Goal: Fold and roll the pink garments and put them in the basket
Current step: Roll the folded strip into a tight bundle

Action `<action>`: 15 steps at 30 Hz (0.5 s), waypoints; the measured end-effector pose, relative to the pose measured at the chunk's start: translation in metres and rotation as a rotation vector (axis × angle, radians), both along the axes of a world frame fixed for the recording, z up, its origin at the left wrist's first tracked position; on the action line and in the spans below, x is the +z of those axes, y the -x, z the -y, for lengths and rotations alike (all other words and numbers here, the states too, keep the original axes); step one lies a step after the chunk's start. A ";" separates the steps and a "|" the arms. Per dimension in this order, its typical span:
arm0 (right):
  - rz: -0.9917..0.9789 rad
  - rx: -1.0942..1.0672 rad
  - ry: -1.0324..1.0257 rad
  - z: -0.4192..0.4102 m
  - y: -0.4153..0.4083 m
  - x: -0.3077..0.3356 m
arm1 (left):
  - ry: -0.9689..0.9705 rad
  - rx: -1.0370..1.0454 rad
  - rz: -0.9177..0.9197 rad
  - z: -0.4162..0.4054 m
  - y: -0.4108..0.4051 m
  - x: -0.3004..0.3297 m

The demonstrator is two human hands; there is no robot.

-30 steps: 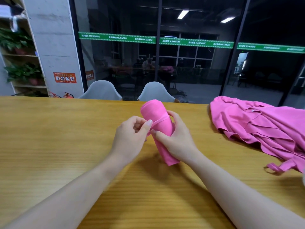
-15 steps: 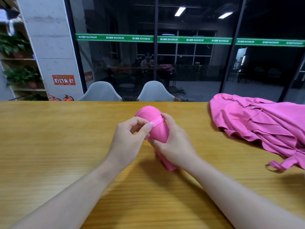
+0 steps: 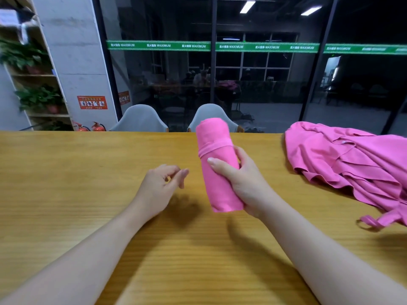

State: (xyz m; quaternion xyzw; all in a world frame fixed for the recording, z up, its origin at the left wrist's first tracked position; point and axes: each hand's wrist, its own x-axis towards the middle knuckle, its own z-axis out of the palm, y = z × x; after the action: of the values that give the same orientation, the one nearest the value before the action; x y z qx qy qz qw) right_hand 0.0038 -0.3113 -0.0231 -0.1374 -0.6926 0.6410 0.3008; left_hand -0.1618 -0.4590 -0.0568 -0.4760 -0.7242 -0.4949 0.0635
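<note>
So your right hand (image 3: 244, 183) has the rolled pink garment (image 3: 217, 164) wrapped up in its grip, thumb across the front and fingers curled round the back, holding it pretty much upright above the wooden table (image 3: 66, 172), a bit right of the middle. The roll is a tight tube with a thin pink strap (image 3: 214, 147) cinched around it near the top end, and the bottom end pokes out below your palm. Your left hand (image 3: 161, 186) is just beside it on the left, not touching anything, fingers loose and slightly curled, holding nothing. Off to the far right there's the pile of pink garments (image 3: 348, 166), unfolded and rumpled on the table, spilling past the right edge of the view, with a little loop of strap (image 3: 372, 221) trailing off its near side. It's well apart from the roll. Behind the table's far edge you've got two grey chairs (image 3: 141, 118), then a dark glass wall with a green stripe (image 3: 220, 46) across it, and a shelf with plants (image 3: 35, 97) at the far left.
</note>
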 end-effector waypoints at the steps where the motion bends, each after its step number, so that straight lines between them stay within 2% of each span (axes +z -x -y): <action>1: -0.029 -0.044 -0.031 -0.001 0.000 0.001 | -0.014 0.014 0.042 0.002 0.003 -0.002; 3: -0.028 -0.120 -0.114 -0.002 0.002 0.000 | -0.082 -0.006 0.185 -0.002 -0.005 -0.003; 7: 0.034 -0.163 -0.134 0.003 0.011 -0.013 | -0.143 -0.253 0.617 -0.030 -0.053 -0.005; 12: 0.051 -0.147 0.008 0.012 0.018 -0.027 | -0.087 -0.284 0.683 -0.047 -0.073 -0.018; 15: 0.046 -0.133 0.028 0.016 0.024 -0.036 | -0.066 -0.266 0.659 -0.046 -0.064 -0.018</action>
State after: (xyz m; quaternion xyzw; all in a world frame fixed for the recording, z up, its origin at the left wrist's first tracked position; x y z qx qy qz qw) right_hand -0.0203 -0.3272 -0.0590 -0.2022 -0.6796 0.6259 0.3248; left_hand -0.0976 -0.4131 -0.0745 -0.3787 -0.6210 -0.6489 -0.2232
